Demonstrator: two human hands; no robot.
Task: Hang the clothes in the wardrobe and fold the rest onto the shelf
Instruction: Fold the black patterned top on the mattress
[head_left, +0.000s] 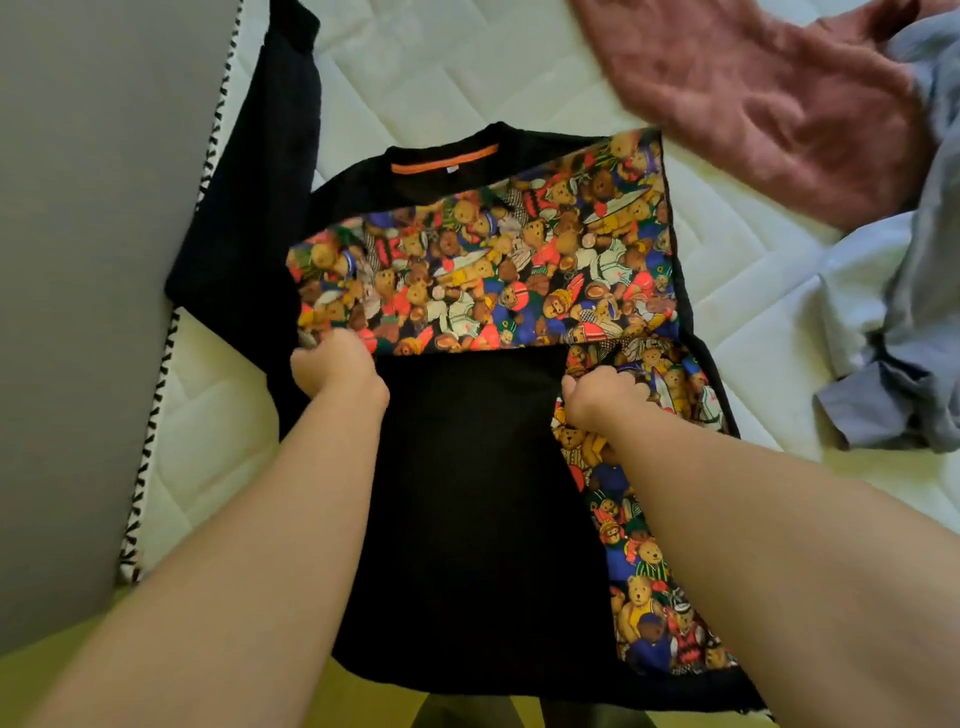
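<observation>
I'm seeing the black sweater w/ teddy bear print (483, 270) lying flat on the white mattress (519, 78). Left hand (337, 366) and right hand (605, 397) are both pinching its folded edge, fingers closed on fabric. Pink fuzzy top (753, 98) & grey shirt (914, 332) are sitting off to the right.

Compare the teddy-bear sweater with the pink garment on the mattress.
The teddy-bear sweater is black with a busy multicoloured bear print; the pink garment is plain and fuzzy-looking. The sweater lies spread out, partly folded, with the left hand and right hand gripping it; the pink garment lies crumpled and untouched. Both rest on the white quilted mattress.
</observation>
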